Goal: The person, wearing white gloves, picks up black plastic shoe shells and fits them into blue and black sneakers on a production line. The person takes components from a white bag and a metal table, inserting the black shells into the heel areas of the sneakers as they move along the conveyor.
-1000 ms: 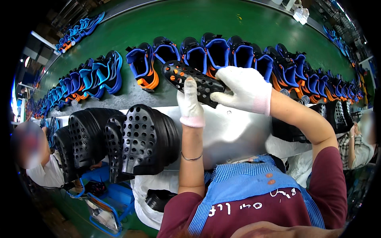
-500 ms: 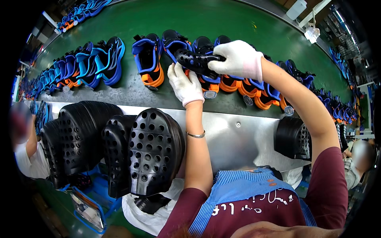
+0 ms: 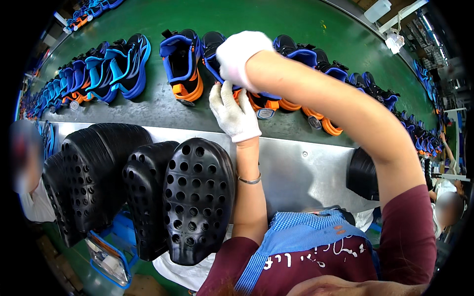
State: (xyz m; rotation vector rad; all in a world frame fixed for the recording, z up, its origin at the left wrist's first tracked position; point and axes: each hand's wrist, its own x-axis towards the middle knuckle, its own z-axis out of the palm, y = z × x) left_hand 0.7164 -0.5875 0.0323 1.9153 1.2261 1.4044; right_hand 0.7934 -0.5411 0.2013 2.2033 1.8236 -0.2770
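Observation:
My white-gloved left hand (image 3: 230, 113) is at the heel of a black, blue and orange sneaker (image 3: 212, 45), its fingertips curled against the heel. My gloved right hand (image 3: 242, 55) is over the same sneaker, rounded and closed, with its fingers turned away and hidden. Whatever it grips is out of sight; the hand and forearm cover most of that sneaker and part of the neighbouring one. Just left stands another sneaker (image 3: 181, 64) with an open collar, its orange heel toward me.
Stacks of black perforated shoe-shaped inserts (image 3: 197, 202) stand at the near left, and another stack (image 3: 362, 172) at the right. Rows of sneakers (image 3: 123, 69) line the green table (image 3: 276, 17). A metal ledge (image 3: 291, 182) runs along its front. Other people work at both sides.
My right hand has swung left and over the sneaker; the black perforated insert it held is now hidden. My left hand stays at the heel.

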